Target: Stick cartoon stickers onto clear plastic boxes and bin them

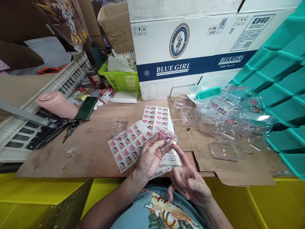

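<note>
Clear box of glossy, rounded-cornered plastic is held above the table, on the near side of the white carton. The left hand grasps it at its left and near edges, thumb uppermost, the other fingers partly hidden. The right hand grips nothing visible: its index finger reaches to the box's near right corner, the rest loosely curled; whether that fingertip touches, I cannot tell. The box's long axis runs roughly parallel to the carton, dipping slightly rightward, and its broad labelled face points up toward the wearer. Pink lettering and an orange, black and white cat make up the label; reflections blur the print. Flat, smooth sheets of matching stickers lie on the carton's near side, partly covered by hands and box. A second box, transparent and shallow, lies near the carton's left end. Before the carton's right half, a jumbled pile of similar boxes sits on creased brown cardboard; see-through walls overlap, making the count hard. Ribbed teal bins right of the carton are cut off by the frame, as is the carton's top. A slotted green basket stands just left of the carton.
</note>
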A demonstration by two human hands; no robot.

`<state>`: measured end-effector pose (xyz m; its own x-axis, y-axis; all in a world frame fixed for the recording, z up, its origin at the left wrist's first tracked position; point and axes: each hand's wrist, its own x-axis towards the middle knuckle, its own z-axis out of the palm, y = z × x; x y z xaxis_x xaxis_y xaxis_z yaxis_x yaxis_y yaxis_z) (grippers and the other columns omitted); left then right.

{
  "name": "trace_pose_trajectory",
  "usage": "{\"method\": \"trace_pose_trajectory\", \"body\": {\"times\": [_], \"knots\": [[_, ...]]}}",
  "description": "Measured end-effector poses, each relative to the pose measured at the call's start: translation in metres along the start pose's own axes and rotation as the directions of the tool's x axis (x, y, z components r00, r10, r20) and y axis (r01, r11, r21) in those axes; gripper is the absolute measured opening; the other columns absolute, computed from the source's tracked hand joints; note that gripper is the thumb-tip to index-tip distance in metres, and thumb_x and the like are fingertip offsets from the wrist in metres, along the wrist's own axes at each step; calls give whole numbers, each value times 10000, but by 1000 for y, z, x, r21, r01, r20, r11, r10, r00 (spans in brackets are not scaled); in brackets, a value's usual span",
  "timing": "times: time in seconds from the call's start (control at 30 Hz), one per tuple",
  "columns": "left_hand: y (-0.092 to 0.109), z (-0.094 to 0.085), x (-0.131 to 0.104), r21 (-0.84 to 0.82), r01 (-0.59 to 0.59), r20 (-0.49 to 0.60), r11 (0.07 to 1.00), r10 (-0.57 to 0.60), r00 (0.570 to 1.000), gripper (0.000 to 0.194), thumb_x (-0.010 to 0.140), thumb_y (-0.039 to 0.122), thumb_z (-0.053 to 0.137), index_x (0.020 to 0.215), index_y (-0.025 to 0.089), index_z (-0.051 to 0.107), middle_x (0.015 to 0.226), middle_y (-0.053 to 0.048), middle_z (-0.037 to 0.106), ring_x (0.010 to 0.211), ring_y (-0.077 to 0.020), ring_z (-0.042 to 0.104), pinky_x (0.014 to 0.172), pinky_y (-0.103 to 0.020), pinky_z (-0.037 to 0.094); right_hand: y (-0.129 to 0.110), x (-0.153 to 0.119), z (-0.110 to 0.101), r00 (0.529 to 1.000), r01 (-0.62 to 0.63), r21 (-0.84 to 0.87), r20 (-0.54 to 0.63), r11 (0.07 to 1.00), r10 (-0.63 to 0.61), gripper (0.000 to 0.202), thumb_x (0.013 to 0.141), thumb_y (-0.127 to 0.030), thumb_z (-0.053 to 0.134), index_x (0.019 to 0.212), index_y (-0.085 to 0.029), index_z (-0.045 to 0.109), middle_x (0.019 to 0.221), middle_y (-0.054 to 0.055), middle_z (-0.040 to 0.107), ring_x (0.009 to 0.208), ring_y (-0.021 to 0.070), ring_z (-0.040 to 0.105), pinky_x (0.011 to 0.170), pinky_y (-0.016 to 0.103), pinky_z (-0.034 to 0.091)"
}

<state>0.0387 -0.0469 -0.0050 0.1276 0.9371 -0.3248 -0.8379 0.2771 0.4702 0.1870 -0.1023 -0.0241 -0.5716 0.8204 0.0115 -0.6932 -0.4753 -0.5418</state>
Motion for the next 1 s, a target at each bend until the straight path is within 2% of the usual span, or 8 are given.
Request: {"method": "trace_pose_trajectory", "body": {"times": [0.2, 0.6, 0.9, 1.0], "knots": [[1, -1, 1, 19, -2, -3, 1000, 2, 1000, 162, 759, 85, 716, 902, 157, 729, 1015, -58, 765, 1004, -207, 696, 1029, -446, 486, 0, -1, -4, 1000, -10, -8, -16, 1000, 10, 1057, 827, -316, 736, 1568, -373, -15, 624, -109, 513, 396, 27, 315, 597, 395, 592], [2, -1, 4, 3, -13, -20, 1000, 13, 1000, 148, 759, 58, 715, 850, 172, 737, 945, -39, 775, 957, -198, 712, 995, -470, 521, -2, 1, -3, 999, -4, -26, -47, 1000, 3, 1001, 833, -313, 714, 1577, -338, 44, 608, -110, 497, 399, 29, 293, 612, 403, 592], [1, -1, 4, 73, -59, -69, 996, 64, 996, 138, 722, 69, 745, 788, 191, 740, 906, -8, 779, 953, -205, 721, 990, -472, 527, -4, 6, 3, 994, 22, -150, -99, 989, -37, 831, 885, -323, 652, 1569, -277, 182, 595, -103, 482, 398, 37, 299, 667, 418, 584], [1, -1, 4, 97, -75, -68, 993, 82, 994, 149, 722, 69, 744, 803, 195, 743, 916, -13, 781, 958, -204, 720, 987, -468, 528, -3, 5, 3, 989, 25, -235, -136, 972, -58, 828, 901, -309, 642, 1575, -271, 162, 595, -104, 461, 408, 43, 325, 664, 379, 571]]}}
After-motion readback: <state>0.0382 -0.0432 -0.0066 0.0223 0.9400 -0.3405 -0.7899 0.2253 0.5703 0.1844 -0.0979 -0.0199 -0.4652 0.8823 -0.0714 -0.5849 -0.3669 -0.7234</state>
